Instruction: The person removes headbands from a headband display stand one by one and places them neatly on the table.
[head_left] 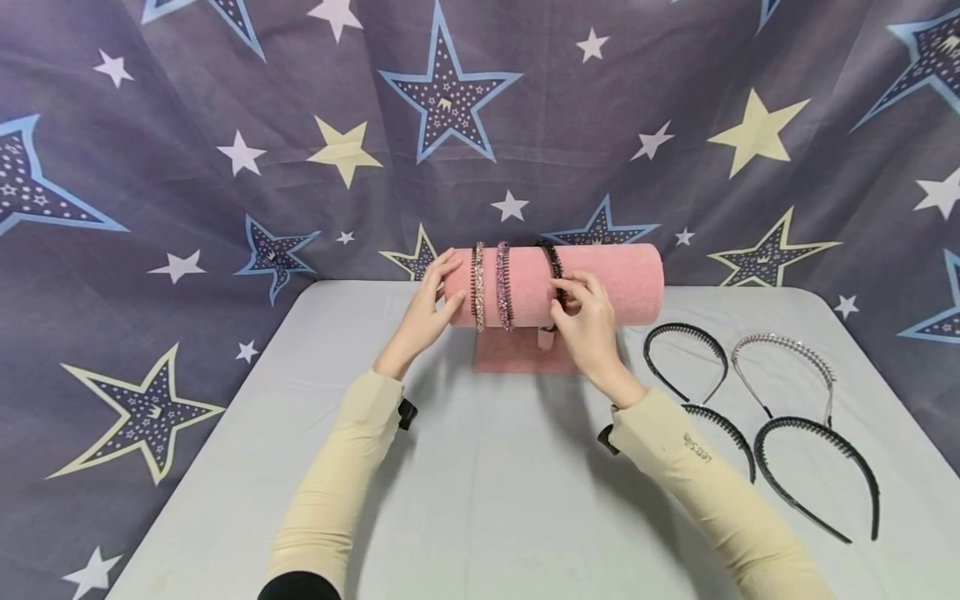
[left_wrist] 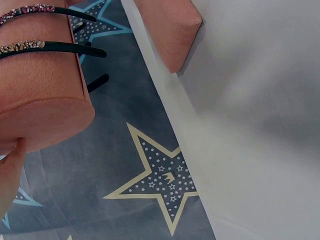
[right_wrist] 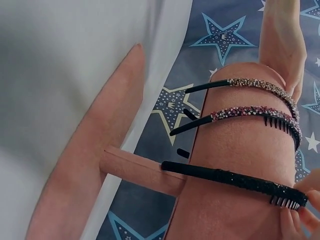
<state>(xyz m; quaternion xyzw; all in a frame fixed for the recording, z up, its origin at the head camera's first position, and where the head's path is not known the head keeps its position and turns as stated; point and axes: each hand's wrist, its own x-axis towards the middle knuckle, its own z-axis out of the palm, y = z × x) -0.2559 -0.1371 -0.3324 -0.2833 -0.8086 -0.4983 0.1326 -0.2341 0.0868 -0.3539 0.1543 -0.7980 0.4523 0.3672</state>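
Note:
A pink padded headband stand [head_left: 630, 283] has a horizontal roll on a post above a flat base. My left hand [head_left: 423, 312] holds the roll's left end, fingers near the top and thumb at the front. Around the roll sit a gold-sparkle headband [head_left: 480, 287] and a pink-purple sparkle headband [head_left: 503, 287], both with comb teeth. A black toothed headband [right_wrist: 225, 179] is around the roll near the post. My right hand [head_left: 592, 325] pinches this black band at the front of the roll. In the left wrist view, band tips jut past the roll.
At the right of the white table [head_left: 480, 500] lie a black headband [head_left: 686, 327], a silvery-pink headband [head_left: 787, 340] and two more black headbands, one [head_left: 817, 429] nearest the front corner and one [head_left: 723, 421] partly behind my right sleeve. A star-patterned cloth [head_left: 525, 100] hangs behind.

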